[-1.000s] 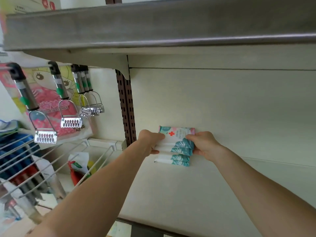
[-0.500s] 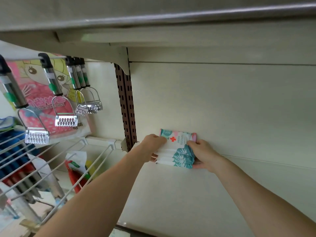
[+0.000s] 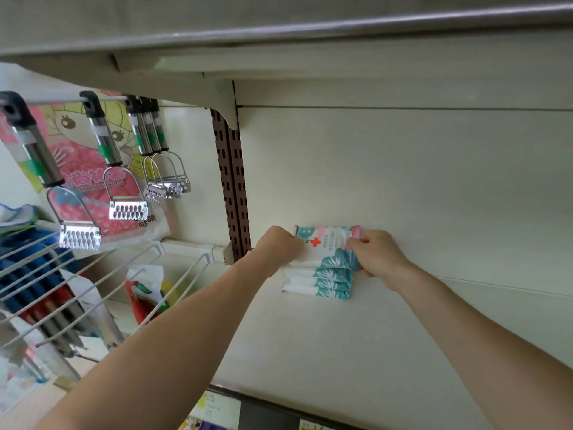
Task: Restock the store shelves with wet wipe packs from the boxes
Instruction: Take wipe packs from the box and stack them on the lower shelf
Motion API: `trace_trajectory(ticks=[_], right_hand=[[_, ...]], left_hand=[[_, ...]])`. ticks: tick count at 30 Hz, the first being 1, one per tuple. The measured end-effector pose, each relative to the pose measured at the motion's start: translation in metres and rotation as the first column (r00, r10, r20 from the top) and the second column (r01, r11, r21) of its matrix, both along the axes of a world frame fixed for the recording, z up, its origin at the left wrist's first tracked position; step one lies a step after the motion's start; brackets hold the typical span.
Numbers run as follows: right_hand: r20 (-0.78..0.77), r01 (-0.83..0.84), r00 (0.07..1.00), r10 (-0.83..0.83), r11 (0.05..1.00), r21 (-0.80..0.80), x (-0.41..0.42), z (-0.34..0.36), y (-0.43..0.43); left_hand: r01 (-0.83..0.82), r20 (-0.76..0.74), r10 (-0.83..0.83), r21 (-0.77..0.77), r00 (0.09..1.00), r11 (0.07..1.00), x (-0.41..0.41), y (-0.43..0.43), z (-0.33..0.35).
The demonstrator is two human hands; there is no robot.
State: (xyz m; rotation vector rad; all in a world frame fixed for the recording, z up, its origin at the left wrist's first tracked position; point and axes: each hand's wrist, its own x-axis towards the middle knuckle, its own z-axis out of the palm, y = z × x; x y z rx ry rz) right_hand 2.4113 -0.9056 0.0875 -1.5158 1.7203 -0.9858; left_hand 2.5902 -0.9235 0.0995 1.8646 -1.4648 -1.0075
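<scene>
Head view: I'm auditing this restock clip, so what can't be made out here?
- Wet wipe packs: head view, count unsure; they overlap, and the left hand and right hand cover their ends.
- Pack print: too small to read.
- Shelf-edge labels: cut off by the bottom edge.
- Boxes: out of frame.

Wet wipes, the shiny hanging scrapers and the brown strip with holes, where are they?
Wet wipes (image 3: 328,243): head view, front of the top pack.
Hanging scrapers (image 3: 128,211): head view, toothed blade of the second from left.
Brown strip (image 3: 231,193): head view, middle of its slotted face.
</scene>
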Motion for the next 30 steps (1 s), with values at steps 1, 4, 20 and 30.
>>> trace_trajectory(ticks=[1, 4, 20, 30], right_hand=[[-0.013, -0.003, 1.0, 0.003, 1.0, 0.018, 0.001, -0.002, 0.001], [-0.075, -0.019, 0.997, 0.026, 0.994, 0.104, 0.0, -0.01, 0.01], [-0.108, -0.082, 0.99, 0.086, 0.996, 0.041, -0.008, -0.014, 0.011], [-0.589, -0.29, 0.767, 0.255, 0.956, 0.036, 0.011, -0.044, 0.027]], left_hand=[[0.006, 0.025, -0.006, 0.009, 1.0, 1.0, 0.0, 0.001, 0.001], [0.059, 0.105, -0.066, 0.076, 0.992, 0.995, 0.0, 0.007, 0.002], [0.21, 0.209, -0.182, -0.12, 0.961, 0.97, 0.009, 0.016, -0.008], [0.441, 0.789, -0.201, -0.098, 0.581, 0.892, 0.017, 0.024, -0.044]])
